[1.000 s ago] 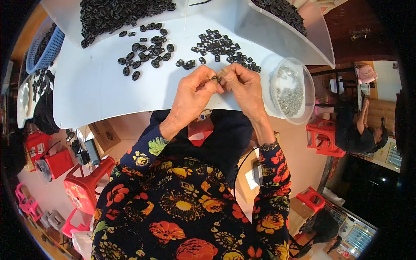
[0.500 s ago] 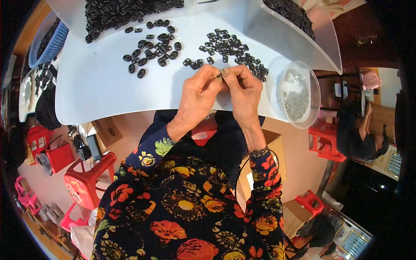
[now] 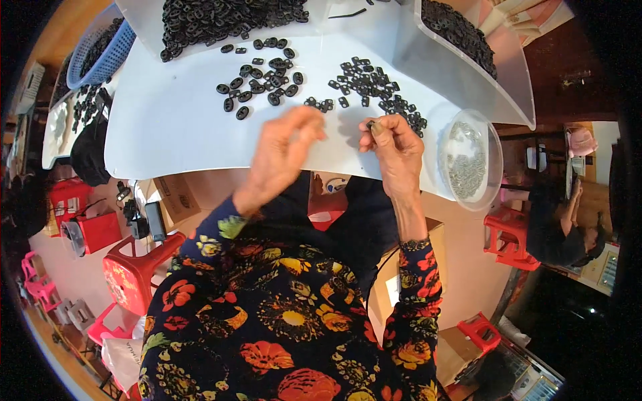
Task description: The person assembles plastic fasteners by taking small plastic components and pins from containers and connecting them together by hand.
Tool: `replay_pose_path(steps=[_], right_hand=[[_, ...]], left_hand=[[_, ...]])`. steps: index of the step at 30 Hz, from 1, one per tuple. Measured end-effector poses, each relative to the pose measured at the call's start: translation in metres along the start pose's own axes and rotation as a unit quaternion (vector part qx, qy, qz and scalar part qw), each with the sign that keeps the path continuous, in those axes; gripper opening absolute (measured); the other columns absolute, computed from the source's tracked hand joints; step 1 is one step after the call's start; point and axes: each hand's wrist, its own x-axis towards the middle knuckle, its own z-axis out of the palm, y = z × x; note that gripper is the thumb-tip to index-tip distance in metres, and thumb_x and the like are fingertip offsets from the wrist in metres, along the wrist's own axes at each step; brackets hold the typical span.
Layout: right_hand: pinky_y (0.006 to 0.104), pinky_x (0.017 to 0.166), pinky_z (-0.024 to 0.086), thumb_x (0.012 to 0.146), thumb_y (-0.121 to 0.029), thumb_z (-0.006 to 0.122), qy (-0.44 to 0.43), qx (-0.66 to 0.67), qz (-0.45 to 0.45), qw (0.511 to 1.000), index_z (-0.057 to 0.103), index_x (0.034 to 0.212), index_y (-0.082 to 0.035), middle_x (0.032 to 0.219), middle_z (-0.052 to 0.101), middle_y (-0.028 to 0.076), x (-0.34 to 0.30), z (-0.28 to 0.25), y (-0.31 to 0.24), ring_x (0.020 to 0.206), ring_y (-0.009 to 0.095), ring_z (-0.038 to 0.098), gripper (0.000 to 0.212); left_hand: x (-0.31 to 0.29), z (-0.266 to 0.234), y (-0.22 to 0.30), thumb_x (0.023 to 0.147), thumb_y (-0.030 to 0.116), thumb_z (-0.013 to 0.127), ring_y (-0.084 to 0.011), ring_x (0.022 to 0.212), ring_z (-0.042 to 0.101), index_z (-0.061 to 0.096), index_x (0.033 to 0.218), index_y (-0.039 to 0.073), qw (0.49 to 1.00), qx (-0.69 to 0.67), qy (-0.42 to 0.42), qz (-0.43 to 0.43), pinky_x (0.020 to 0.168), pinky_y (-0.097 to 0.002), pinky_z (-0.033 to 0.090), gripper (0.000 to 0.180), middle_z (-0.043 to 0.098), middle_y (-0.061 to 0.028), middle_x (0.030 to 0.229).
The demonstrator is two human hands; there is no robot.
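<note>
My right hand [image 3: 396, 150] is raised over the near edge of the white table [image 3: 180, 134], pinching a small black plastic piece [image 3: 370, 125] between thumb and forefinger. To its left, my left hand [image 3: 284, 154] is apart from it and smeared by motion, so its fingers cannot be read clearly. Beyond the left hand lie loose black oval pieces with two holes [image 3: 273, 99]. Smaller black blocky pieces [image 3: 364, 83] are spread behind the right hand. Right of that hand, a round clear tub [image 3: 496, 167] contains many thin silvery metal pins [image 3: 468, 175].
Two clear bins, one at the back left [image 3: 142, 30] and one at the back right [image 3: 511, 100], hold heaps of black pieces. A blue basket [image 3: 110, 57] stands at far left. Red stools [image 3: 130, 281] are on the floor, and another person [image 3: 562, 220] sits at right.
My hands, together at the fingertips before, have separated. The left moved away leftward, while the right keeps a small black piece. The whole view has shifted slightly.
</note>
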Motion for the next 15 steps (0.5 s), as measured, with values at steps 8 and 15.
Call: replay_pose_path(steps=[8,15], right_hand=[[0.0229,0.062,0.048,0.086,-0.005,0.065,0.019,-0.039,-0.014,0.999,0.062,0.092,0.002,0.077,0.062,0.003,-0.002,0.004,0.006,0.064,0.007,0.055,0.009],[0.0225,0.063,0.048,0.087,-0.007,0.065,-0.003,-0.033,-0.040,0.999,0.061,0.093,0.002,0.078,0.062,0.004,-0.002,-0.001,0.004,0.065,0.008,0.055,0.011]], left_hand=[[0.047,-0.043,0.001,0.077,-0.005,0.057,-0.0314,0.080,0.050,0.058,0.087,0.000,0.938,0.279,0.014,0.206,0.070,-0.0368,0.043,0.012,0.053,-0.0129,0.076],[0.084,-0.073,-0.011,0.078,-0.003,0.057,-0.0310,0.099,0.049,0.060,0.094,0.001,0.902,0.365,-0.058,0.223,0.087,-0.0359,0.041,0.017,0.054,-0.0136,0.091]])
